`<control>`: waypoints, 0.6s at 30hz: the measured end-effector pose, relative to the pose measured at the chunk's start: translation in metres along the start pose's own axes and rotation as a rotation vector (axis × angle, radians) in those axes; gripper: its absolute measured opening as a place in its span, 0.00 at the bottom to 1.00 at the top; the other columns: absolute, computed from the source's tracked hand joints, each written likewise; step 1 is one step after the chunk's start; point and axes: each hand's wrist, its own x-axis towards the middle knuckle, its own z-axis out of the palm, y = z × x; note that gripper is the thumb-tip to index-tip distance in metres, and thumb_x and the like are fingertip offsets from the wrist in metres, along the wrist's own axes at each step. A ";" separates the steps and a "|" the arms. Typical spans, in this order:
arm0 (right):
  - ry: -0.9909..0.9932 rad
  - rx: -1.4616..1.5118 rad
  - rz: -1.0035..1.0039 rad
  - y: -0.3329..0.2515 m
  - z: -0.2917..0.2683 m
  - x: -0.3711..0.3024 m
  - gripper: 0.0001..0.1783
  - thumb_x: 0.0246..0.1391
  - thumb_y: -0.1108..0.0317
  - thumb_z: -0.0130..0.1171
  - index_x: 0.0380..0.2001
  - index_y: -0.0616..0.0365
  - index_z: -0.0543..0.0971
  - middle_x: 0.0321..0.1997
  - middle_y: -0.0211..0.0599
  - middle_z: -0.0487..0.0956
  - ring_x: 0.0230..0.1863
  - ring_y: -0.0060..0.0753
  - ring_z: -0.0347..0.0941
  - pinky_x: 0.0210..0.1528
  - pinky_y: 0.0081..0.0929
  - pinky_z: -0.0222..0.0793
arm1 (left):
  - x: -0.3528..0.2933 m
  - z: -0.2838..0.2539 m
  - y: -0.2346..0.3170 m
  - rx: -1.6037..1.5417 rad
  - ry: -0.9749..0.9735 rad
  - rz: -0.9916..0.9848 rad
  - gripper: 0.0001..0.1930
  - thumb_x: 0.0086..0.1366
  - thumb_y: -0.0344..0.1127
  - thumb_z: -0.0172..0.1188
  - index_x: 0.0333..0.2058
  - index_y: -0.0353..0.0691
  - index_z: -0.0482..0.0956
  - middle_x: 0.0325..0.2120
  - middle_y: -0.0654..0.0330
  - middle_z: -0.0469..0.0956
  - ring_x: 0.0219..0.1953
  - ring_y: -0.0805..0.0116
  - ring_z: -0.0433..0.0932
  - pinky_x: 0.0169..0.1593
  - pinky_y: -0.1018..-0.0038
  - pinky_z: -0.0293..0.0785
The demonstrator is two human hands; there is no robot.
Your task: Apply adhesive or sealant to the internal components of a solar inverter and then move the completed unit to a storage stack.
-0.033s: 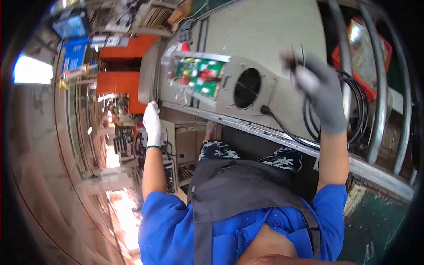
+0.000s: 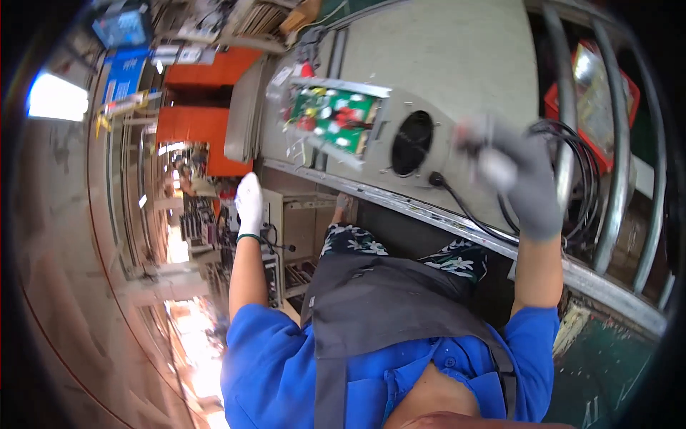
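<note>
My right hand (image 2: 525,179), in a grey glove, is raised over the right part of the pale metal casing (image 2: 457,43). Motion blurs its fingers, which are bent round a small dark thing with a reddish spot that I cannot make out. My left hand (image 2: 249,204), in a white glove, hangs off the casing's left front corner, below the grey panel (image 2: 243,114). Its fingers are pressed together and no object shows in them. Between the hands lie a green circuit board (image 2: 343,118) with coloured wires and a round black opening (image 2: 412,143).
A black cable (image 2: 464,209) runs from a plug beside the opening toward a coil (image 2: 587,171) at the right. Metal rails (image 2: 611,143) stand there, with a red tray (image 2: 606,129) behind them. Orange boxes (image 2: 189,132) are at the left, beyond the panel.
My right hand has come slightly down and nearer me, still blurred. My left hand has dropped a little from the panel's lower corner. The whole view has shifted slightly.
</note>
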 end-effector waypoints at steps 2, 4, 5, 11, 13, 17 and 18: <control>-0.500 0.110 0.083 0.005 0.036 -0.016 0.20 0.62 0.68 0.57 0.54 0.67 0.79 0.47 0.41 0.84 0.48 0.31 0.81 0.48 0.24 0.75 | -0.039 0.010 -0.096 0.346 -0.234 -0.162 0.24 0.69 0.56 0.47 0.37 0.42 0.83 0.41 0.45 0.82 0.46 0.44 0.80 0.50 0.53 0.74; -0.637 -0.029 0.076 0.039 0.088 -0.026 0.20 0.63 0.67 0.58 0.55 0.66 0.78 0.46 0.44 0.84 0.47 0.39 0.82 0.54 0.29 0.74 | -0.077 0.028 -0.171 0.407 -0.506 -0.298 0.26 0.66 0.57 0.47 0.39 0.41 0.83 0.43 0.43 0.81 0.49 0.42 0.79 0.54 0.53 0.73; -0.587 -0.054 0.112 0.060 0.115 -0.028 0.19 0.65 0.66 0.56 0.55 0.63 0.78 0.47 0.45 0.84 0.48 0.42 0.81 0.55 0.31 0.73 | -0.092 0.040 -0.199 0.360 -0.603 -0.363 0.26 0.66 0.56 0.46 0.42 0.40 0.84 0.47 0.41 0.80 0.52 0.42 0.78 0.57 0.54 0.72; -0.452 -0.441 0.447 0.170 0.209 -0.028 0.15 0.67 0.60 0.53 0.48 0.60 0.77 0.36 0.43 0.81 0.38 0.39 0.79 0.45 0.33 0.73 | -0.099 0.123 -0.271 0.173 -0.806 -0.384 0.26 0.66 0.57 0.48 0.45 0.42 0.83 0.50 0.45 0.80 0.55 0.44 0.77 0.58 0.55 0.71; -0.408 -0.499 0.502 0.196 0.224 -0.016 0.15 0.66 0.58 0.53 0.46 0.58 0.77 0.36 0.48 0.81 0.40 0.49 0.79 0.45 0.38 0.73 | -0.073 0.152 -0.279 0.110 -0.696 -0.287 0.24 0.67 0.57 0.48 0.45 0.46 0.83 0.48 0.47 0.81 0.54 0.46 0.78 0.57 0.54 0.71; -0.293 -0.646 0.642 0.251 0.265 0.036 0.15 0.64 0.56 0.53 0.43 0.57 0.77 0.34 0.53 0.80 0.38 0.56 0.78 0.43 0.43 0.72 | 0.008 0.222 -0.288 -0.125 -0.251 -0.016 0.22 0.68 0.48 0.52 0.50 0.38 0.82 0.49 0.49 0.81 0.54 0.50 0.78 0.60 0.56 0.70; -0.270 -0.681 0.636 0.266 0.281 0.052 0.16 0.64 0.56 0.53 0.43 0.57 0.77 0.34 0.54 0.80 0.39 0.57 0.78 0.43 0.44 0.72 | 0.033 0.241 -0.291 -0.187 -0.181 0.028 0.22 0.67 0.48 0.54 0.51 0.39 0.82 0.51 0.49 0.80 0.55 0.52 0.77 0.62 0.57 0.68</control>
